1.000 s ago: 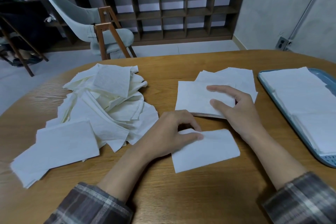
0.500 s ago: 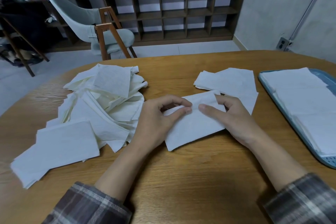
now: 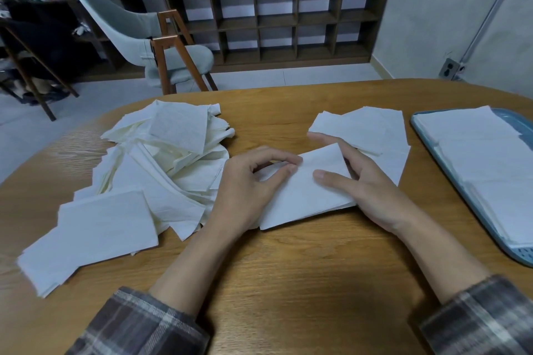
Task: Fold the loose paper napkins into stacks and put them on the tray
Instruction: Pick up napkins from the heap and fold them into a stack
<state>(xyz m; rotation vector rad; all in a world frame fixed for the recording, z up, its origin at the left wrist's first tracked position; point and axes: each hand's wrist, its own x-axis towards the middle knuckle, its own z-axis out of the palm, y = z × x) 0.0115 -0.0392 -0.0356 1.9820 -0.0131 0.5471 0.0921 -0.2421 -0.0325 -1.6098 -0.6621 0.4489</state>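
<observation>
Holding a folded napkin flat in the middle of the desk with both hands. Left hand has its fingers curled, thumb and index pinching the napkin's far edge. Right hand lies over the right end, fingers pretty much straight, thumb pressed flat on top. The napkin's right end overlaps a small stack just behind it. Big loose pile sits just left of the left hand, and the tray at the right edge already carries tray napkins laid flat.
</observation>
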